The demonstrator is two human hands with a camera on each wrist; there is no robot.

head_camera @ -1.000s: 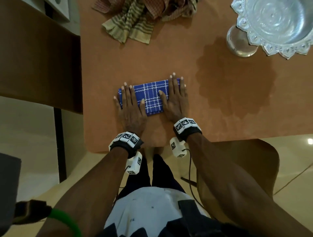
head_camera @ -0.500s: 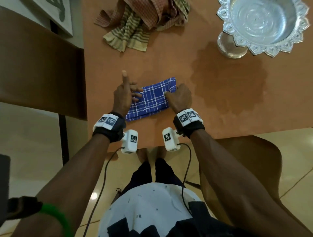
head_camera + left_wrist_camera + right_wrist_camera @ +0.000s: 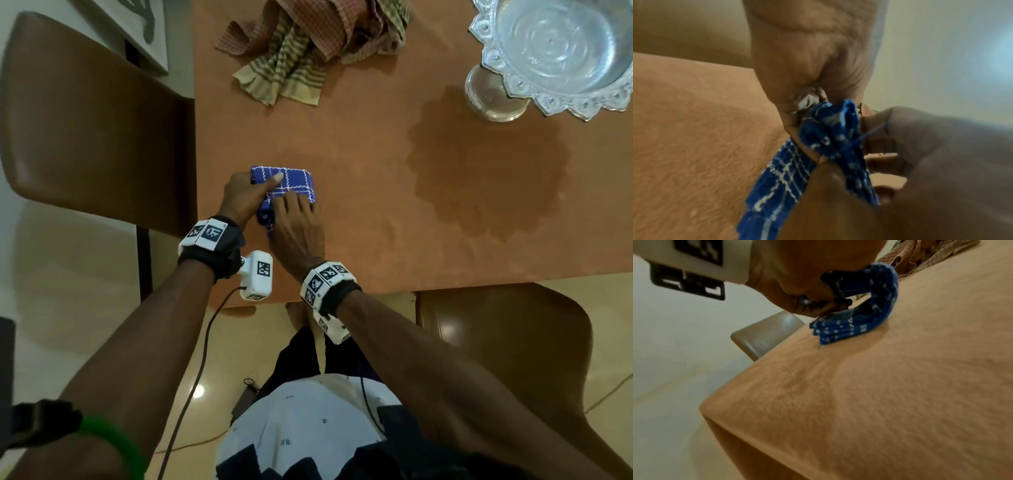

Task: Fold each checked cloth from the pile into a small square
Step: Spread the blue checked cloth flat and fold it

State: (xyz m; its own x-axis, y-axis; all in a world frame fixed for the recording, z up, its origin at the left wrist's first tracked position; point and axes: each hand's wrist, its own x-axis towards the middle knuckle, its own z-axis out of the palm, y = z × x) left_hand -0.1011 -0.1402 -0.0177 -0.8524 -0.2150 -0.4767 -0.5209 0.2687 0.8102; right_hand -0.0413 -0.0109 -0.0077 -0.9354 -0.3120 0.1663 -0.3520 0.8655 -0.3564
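A blue checked cloth (image 3: 291, 181) lies folded small near the table's front left corner. My left hand (image 3: 245, 195) grips its left end, thumb laid across the top. My right hand (image 3: 296, 222) comes in from the front, fingers on the cloth's near edge where a fold bulges up. In the left wrist view the bunched cloth (image 3: 830, 138) is pinched between my left fingers, with my right hand (image 3: 931, 154) closing on it from the right. The right wrist view shows the layered cloth (image 3: 859, 318) curled up off the table. The pile of brown and beige checked cloths (image 3: 308, 44) lies at the back.
The cloth lies on an orange-brown table (image 3: 376, 246). A silver pedestal bowl (image 3: 561, 51) stands at the back right and throws a dark shadow. One brown chair (image 3: 85, 137) is beside the left edge, another (image 3: 496, 342) at the front right.
Both hands first lay flat on the long folded cloth, then gripped its ends. My right hand has since carried the right end over to the left, halving the cloth.
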